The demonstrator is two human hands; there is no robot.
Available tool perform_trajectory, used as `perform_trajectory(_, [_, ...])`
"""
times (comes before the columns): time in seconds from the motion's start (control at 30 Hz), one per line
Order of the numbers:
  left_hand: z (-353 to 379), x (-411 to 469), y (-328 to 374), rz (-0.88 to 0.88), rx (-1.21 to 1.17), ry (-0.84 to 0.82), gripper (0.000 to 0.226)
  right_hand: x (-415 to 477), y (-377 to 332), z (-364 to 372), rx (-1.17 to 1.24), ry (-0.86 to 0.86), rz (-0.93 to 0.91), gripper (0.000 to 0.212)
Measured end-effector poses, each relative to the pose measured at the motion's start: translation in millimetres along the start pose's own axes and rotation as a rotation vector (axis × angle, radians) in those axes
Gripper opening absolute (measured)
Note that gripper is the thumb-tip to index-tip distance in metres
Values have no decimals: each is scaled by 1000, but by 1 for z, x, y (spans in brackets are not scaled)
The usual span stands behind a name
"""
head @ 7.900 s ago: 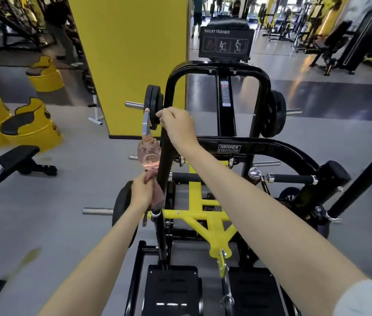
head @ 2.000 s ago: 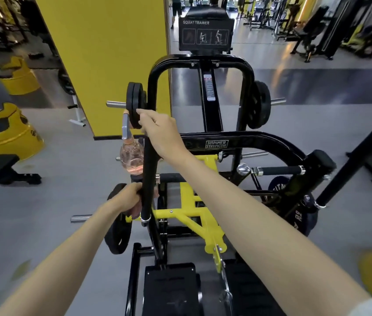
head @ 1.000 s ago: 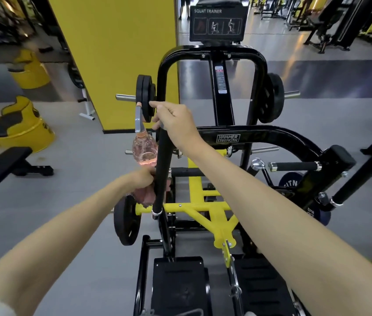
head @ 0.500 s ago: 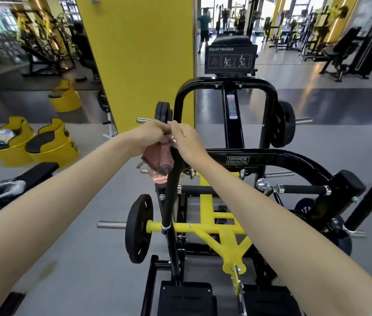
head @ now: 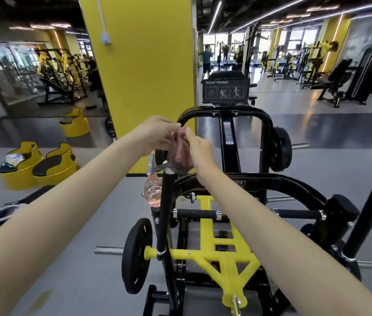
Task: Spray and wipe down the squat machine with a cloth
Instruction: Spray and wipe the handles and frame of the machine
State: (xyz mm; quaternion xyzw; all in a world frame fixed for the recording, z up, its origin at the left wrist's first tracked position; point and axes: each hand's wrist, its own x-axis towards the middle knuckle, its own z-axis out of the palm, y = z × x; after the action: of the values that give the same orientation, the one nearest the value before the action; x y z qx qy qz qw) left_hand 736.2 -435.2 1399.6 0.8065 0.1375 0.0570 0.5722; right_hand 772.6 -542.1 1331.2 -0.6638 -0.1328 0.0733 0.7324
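Both hands, left hand point(head: 157, 135) and right hand point(head: 197, 148), pinch the soft, limp pink cloth point(head: 181, 153) above the upright handle point(head: 165, 208); best bunched, spray bottle point(head: 153, 190) dangling below.

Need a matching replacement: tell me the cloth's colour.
Pink cloth, with a dark striped edge; head view.

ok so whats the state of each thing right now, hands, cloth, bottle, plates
left hand: closed on the cloth
right hand: closed on the cloth
cloth: bunched between both hands, above the upright bar's top
spray bottle: hanging beside the upright bar, pink liquid inside
lower left plate: loaded on its peg
upper right plate: loaded
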Motion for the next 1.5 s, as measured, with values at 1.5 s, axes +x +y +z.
perform_trajectory(1.5, [35, 39, -93, 101, 226, 362, 32, -39, 279, 61, -143, 249, 518, 16])
